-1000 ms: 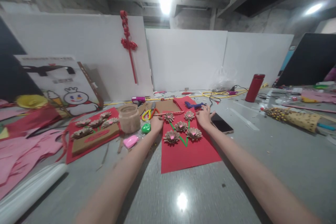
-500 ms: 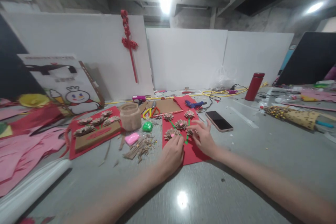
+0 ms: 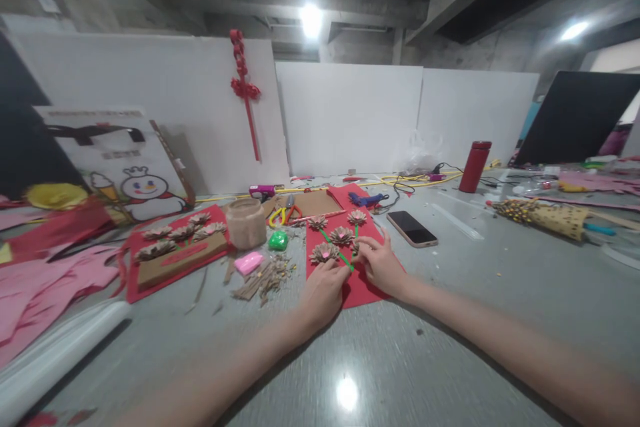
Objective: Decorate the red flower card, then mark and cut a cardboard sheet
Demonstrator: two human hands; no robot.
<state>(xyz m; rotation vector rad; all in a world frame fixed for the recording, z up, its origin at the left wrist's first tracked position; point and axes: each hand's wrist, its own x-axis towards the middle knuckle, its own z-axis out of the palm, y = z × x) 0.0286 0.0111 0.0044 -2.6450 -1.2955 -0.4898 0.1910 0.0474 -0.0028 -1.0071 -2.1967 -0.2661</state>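
A red felt sheet (image 3: 363,290) lies on the grey table (image 3: 450,320) with several brown paper flowers (image 3: 342,235) and green stems (image 3: 345,260) on it. My left hand (image 3: 323,293) rests on the sheet's near part, fingers curled toward the lower end of a green stem. Beside it, my right hand (image 3: 380,267) covers the lower right flower, thumb and fingers pinched together at the stem. What the fingers grip is too small to make out.
A phone (image 3: 411,227) lies right of the sheet. Left of it are brown scraps (image 3: 263,278), pink clay (image 3: 249,262), green clay (image 3: 278,240), a brown jar (image 3: 245,223) and a second flower board (image 3: 177,250). Scissors (image 3: 281,213), a glue gun (image 3: 367,199) and a red bottle (image 3: 474,166) stand farther back.
Both hands drew back from the sheet's far corners to its near part. The red sheet now lies closer to the phone and the hands pinch at the lower stem.
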